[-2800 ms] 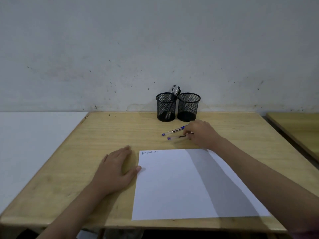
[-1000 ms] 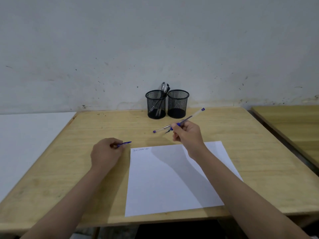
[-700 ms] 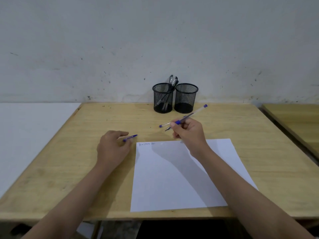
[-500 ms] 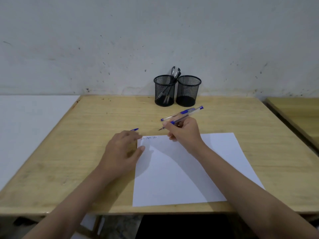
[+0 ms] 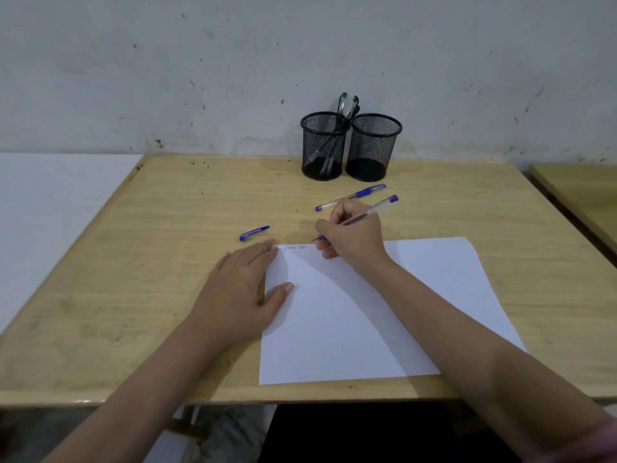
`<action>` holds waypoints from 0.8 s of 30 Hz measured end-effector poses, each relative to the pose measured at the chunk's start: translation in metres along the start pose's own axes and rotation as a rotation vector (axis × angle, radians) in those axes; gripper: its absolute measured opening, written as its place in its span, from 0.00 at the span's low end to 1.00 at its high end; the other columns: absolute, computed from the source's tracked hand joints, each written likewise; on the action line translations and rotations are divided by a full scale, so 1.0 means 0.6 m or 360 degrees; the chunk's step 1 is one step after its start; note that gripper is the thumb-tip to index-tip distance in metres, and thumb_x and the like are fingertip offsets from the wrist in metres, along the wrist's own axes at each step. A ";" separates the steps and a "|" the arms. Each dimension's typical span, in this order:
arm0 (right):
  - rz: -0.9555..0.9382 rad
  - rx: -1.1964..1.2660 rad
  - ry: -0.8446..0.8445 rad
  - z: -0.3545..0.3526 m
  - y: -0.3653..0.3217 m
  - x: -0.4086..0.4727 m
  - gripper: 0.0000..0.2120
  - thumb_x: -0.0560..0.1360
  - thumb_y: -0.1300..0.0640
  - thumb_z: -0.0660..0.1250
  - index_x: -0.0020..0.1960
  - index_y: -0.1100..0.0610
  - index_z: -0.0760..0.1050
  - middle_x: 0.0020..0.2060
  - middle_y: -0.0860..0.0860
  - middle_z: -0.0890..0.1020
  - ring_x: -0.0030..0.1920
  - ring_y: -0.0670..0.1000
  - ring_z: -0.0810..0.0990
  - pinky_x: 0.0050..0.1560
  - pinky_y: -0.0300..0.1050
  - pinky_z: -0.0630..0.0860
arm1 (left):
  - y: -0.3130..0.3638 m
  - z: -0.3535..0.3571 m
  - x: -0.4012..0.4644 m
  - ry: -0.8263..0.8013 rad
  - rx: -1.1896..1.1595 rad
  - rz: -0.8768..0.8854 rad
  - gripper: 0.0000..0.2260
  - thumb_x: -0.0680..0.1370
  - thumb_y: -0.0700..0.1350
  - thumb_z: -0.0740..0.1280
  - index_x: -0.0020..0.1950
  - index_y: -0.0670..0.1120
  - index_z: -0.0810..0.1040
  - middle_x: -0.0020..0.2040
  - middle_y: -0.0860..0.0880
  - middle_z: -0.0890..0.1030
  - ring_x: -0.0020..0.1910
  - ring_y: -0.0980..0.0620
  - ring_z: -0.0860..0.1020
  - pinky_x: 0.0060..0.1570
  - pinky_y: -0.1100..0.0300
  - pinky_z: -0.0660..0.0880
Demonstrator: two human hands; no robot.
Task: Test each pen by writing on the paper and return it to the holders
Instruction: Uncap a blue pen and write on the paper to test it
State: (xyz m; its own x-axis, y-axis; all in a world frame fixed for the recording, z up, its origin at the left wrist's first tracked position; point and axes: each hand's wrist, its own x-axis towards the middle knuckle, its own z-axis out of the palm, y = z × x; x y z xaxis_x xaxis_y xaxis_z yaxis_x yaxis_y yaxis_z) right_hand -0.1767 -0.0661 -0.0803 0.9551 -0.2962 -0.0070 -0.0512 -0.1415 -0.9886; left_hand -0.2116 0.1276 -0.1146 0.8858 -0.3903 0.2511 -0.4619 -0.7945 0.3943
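Observation:
My right hand [image 5: 354, 237] grips an uncapped blue pen [image 5: 377, 208] in a writing hold, its tip at the top edge of the white paper [image 5: 384, 312], just right of a short line of writing [image 5: 293, 247]. My left hand [image 5: 243, 289] lies flat on the desk, thumb and fingertips pressing the paper's left edge. A blue pen cap [image 5: 254, 232] lies on the desk beyond my left hand. A second capped blue pen [image 5: 350, 197] lies behind my right hand. Two black mesh holders stand at the back: the left holder [image 5: 323, 146] has pens in it, the right holder [image 5: 373, 147] looks empty.
The wooden desk [image 5: 167, 262] backs onto a grey wall. A white surface [image 5: 50, 212] adjoins it on the left and another wooden desk [image 5: 584, 192] stands to the right.
My right hand picked up a pen from the desk and brought its tip down to the paper. My left hand pulled off the cap, laid it on the desk, then flattened on the paper's edge.

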 end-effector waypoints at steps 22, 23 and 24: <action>-0.0146 0.0049 -0.0019 0.007 0.020 0.002 0.15 0.68 0.71 0.65 0.30 0.58 0.62 0.23 0.55 0.66 0.24 0.55 0.77 0.23 0.40 0.70 | 0.019 -0.011 -0.014 -0.0155 0.0138 -0.0210 0.35 0.70 0.67 0.46 0.74 0.54 0.59 0.77 0.55 0.53 0.75 0.57 0.51 0.71 0.46 0.52; -0.0154 0.0058 -0.0018 0.007 0.020 0.002 0.14 0.68 0.71 0.65 0.31 0.60 0.63 0.24 0.56 0.66 0.25 0.55 0.76 0.23 0.40 0.70 | 0.019 -0.011 -0.014 -0.0153 0.0143 -0.0209 0.35 0.70 0.67 0.46 0.73 0.53 0.59 0.77 0.55 0.54 0.75 0.57 0.51 0.71 0.46 0.52; -0.0160 0.0056 -0.0020 0.007 0.020 0.002 0.13 0.68 0.71 0.65 0.32 0.61 0.64 0.25 0.57 0.66 0.25 0.56 0.76 0.23 0.40 0.70 | 0.020 -0.012 -0.014 -0.0149 0.0149 -0.0207 0.35 0.70 0.67 0.46 0.73 0.53 0.60 0.76 0.55 0.54 0.75 0.57 0.51 0.71 0.46 0.53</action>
State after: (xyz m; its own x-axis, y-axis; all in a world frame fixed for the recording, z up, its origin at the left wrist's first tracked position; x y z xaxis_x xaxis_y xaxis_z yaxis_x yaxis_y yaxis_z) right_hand -0.1749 -0.0639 -0.0929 0.9584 -0.2705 0.0908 0.0552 -0.1364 -0.9891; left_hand -0.2249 0.1245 -0.1057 0.9402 -0.3196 0.1182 -0.3407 -0.8792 0.3331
